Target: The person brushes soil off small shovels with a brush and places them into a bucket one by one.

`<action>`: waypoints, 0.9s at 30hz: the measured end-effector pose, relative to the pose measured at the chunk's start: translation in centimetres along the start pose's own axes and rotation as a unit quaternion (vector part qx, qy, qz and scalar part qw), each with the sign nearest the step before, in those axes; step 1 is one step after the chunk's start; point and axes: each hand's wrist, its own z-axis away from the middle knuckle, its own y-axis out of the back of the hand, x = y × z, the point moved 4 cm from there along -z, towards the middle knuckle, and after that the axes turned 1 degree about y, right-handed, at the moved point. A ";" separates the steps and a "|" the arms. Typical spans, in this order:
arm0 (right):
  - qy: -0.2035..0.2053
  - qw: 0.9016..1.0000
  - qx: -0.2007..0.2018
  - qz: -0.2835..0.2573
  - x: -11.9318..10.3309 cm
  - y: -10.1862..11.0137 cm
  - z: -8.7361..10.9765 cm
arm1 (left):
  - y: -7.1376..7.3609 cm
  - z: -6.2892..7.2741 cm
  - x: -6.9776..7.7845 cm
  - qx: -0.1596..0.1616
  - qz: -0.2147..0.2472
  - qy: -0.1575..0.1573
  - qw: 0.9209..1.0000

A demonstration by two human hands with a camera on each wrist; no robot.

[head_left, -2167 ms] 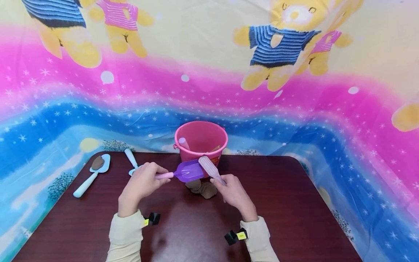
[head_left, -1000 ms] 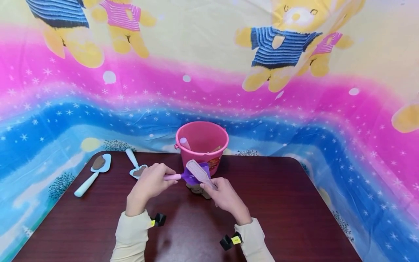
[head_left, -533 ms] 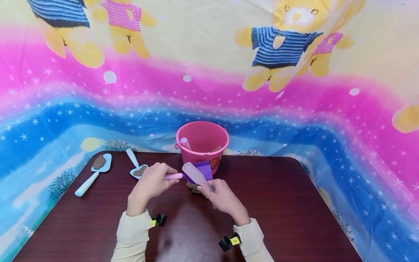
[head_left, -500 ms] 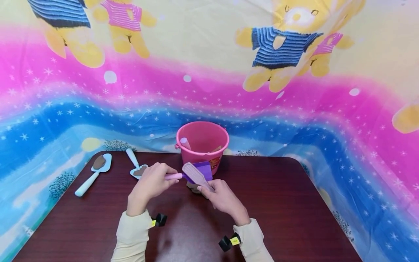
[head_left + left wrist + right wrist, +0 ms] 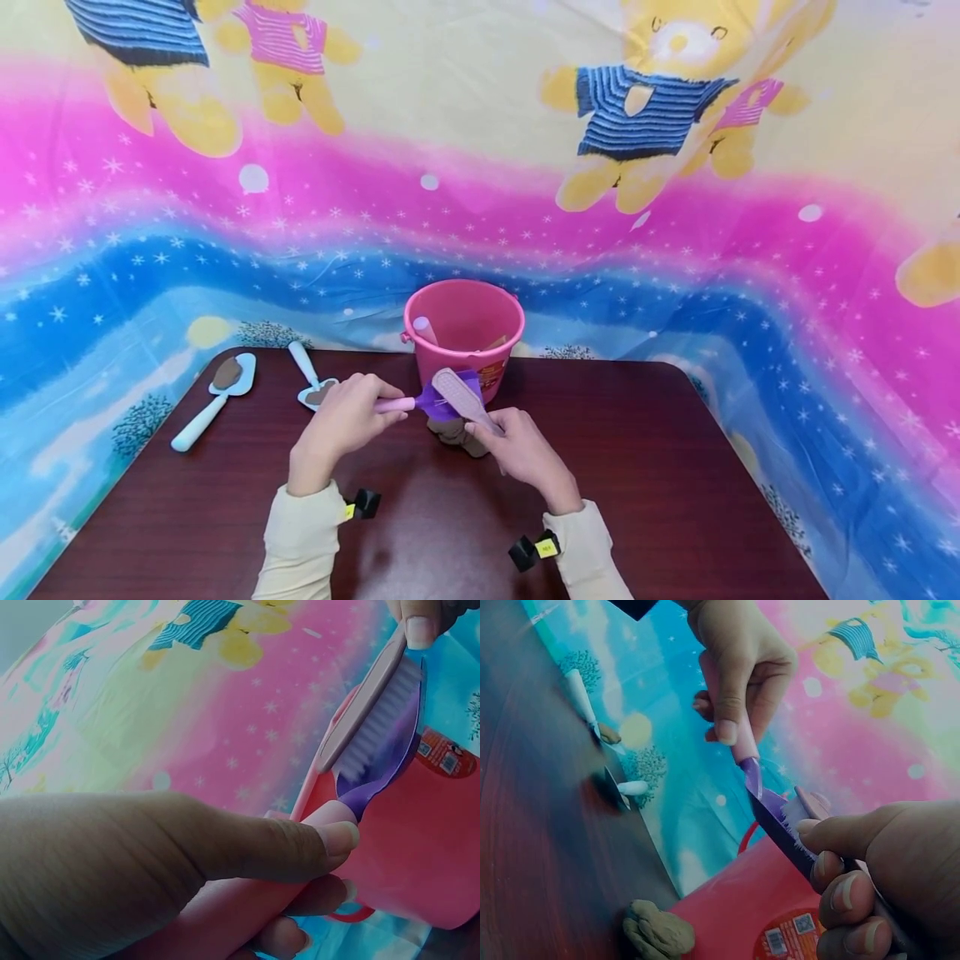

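Note:
My left hand (image 5: 348,421) grips the pink handle of a purple toy shovel (image 5: 397,761). The shovel's blade is held up in front of the pink bucket (image 5: 427,360). In my right hand (image 5: 527,450) is a pale pink brush (image 5: 459,395). Its white bristles (image 5: 375,720) face down into the hollow of the blade, as the left wrist view shows. Below the shovel, on the table, lies a lump of brown clay (image 5: 658,930), partly hidden by the tools in the head view.
Two light blue toy trowels lie at the table's left: one (image 5: 198,425) bears brown clay, the other (image 5: 302,360), partly behind my left hand, does too. A lilac handle (image 5: 423,329) stands in the bucket. A printed cloth (image 5: 480,208) hangs behind the brown table (image 5: 660,467).
The shovel has shifted slightly right with my left hand. The brush has passed from the blade's tip leftward across it, then a little back to the right within the last half second.

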 end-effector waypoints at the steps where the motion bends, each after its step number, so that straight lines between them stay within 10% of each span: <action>1: -0.002 1.000 0.004 0.000 0.1 0.2 0.0 | 0.0 0.0 -0.1 0.001 -0.001 0.001 1.000; 27: -0.050 0.997 0.055 0.003 1.5 3.2 0.8 | 1.1 0.5 -1.5 0.019 -0.002 0.020 1.000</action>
